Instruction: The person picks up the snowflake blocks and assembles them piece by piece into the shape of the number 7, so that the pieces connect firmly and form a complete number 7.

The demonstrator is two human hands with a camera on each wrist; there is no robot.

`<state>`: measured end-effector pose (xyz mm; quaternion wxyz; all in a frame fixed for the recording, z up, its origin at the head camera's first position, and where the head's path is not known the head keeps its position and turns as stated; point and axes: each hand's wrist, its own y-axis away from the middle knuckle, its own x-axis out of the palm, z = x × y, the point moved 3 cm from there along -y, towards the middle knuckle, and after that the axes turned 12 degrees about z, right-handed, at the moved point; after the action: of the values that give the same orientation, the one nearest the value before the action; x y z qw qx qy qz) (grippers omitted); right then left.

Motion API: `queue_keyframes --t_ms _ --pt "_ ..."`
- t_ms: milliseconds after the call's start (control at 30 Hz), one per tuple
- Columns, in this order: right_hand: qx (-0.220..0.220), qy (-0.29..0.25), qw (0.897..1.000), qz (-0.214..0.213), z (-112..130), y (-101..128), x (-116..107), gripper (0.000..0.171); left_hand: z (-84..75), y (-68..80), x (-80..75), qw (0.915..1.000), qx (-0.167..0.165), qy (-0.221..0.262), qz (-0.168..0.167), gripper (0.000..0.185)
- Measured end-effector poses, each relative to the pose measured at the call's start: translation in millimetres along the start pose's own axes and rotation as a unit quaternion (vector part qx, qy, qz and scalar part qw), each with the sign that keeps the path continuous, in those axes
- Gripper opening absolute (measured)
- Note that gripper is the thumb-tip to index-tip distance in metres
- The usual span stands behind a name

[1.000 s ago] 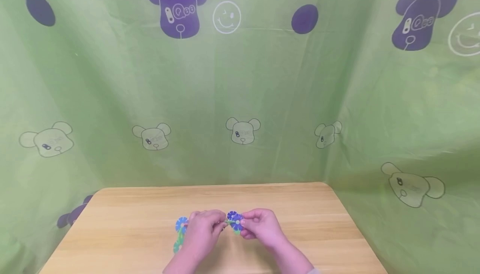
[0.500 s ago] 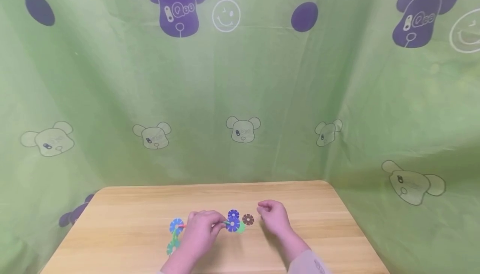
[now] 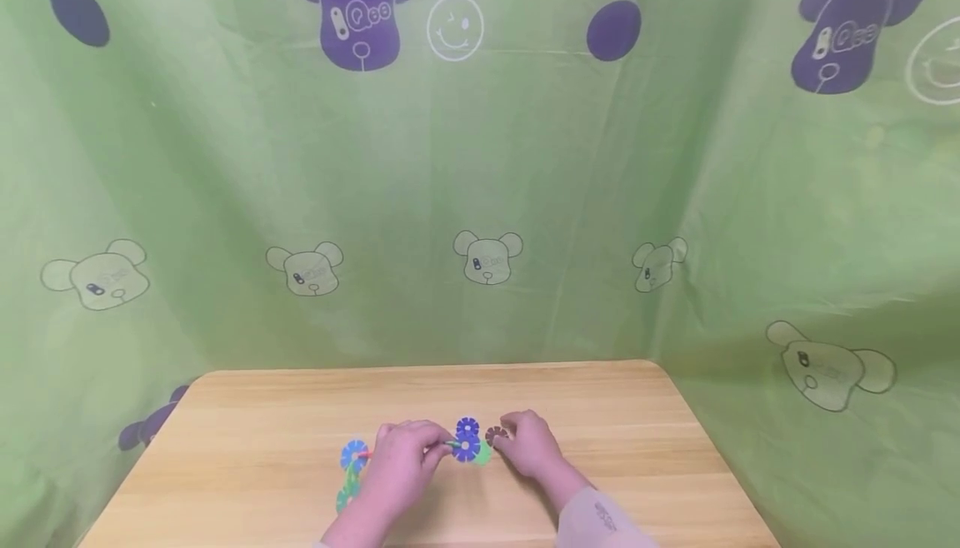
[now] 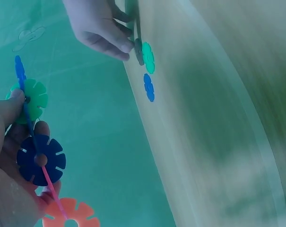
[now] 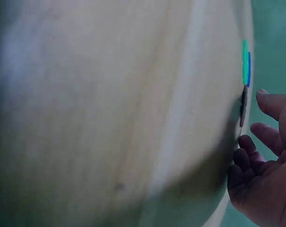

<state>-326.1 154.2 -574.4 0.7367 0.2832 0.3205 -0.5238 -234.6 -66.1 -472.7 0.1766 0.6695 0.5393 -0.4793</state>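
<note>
Head view: chain (image 3: 408, 455) of notched plastic discs lies low over the table (image 3: 645, 456), held by the left hand (image 3: 405, 463), whose fingers curl round its middle. The chain's long axis runs left to right, from a light blue disc (image 3: 354, 454) on the left to a dark blue disc (image 3: 467, 446) on the right; a green branch (image 3: 347, 490) drops toward the near edge. The right hand (image 3: 527, 445) rests on the table with fingertips at a loose brown disc (image 3: 494, 435), just beside the chain's right end. Judgement: several discs are joined; the brown disc is not yet attached.

Left wrist view: the left hand (image 4: 10, 156) pinches the chain, thumb and fingers round a dark blue disc (image 4: 40, 160) and a green disc (image 4: 31, 98). An orange disc (image 4: 69, 215) sits at the lower end. The chain runs top to bottom here. Across the table, the right hand (image 4: 98, 26) touches flat discs lying there.

Right wrist view: the right hand (image 5: 268, 161) is half open, fingers loosely bent, gripping nothing. The brown disc (image 5: 244, 108) shows edge-on just off the fingertips; whether they touch cannot be told.
</note>
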Motion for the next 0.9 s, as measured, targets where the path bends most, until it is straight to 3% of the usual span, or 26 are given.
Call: queue_keyframes --t_ms 433,900 --pt "0.02 0.044 0.999 -0.02 4.6 -0.2 4.0 0.038 -0.5 0.5 0.7 0.9996 -0.016 0.017 0.013 0.005" --pt "0.009 -0.027 1.0 0.001 -1.7 4.0 1.0 0.031 4.3 1.6 1.4 0.9989 -0.035 0.026 0.015 0.006"
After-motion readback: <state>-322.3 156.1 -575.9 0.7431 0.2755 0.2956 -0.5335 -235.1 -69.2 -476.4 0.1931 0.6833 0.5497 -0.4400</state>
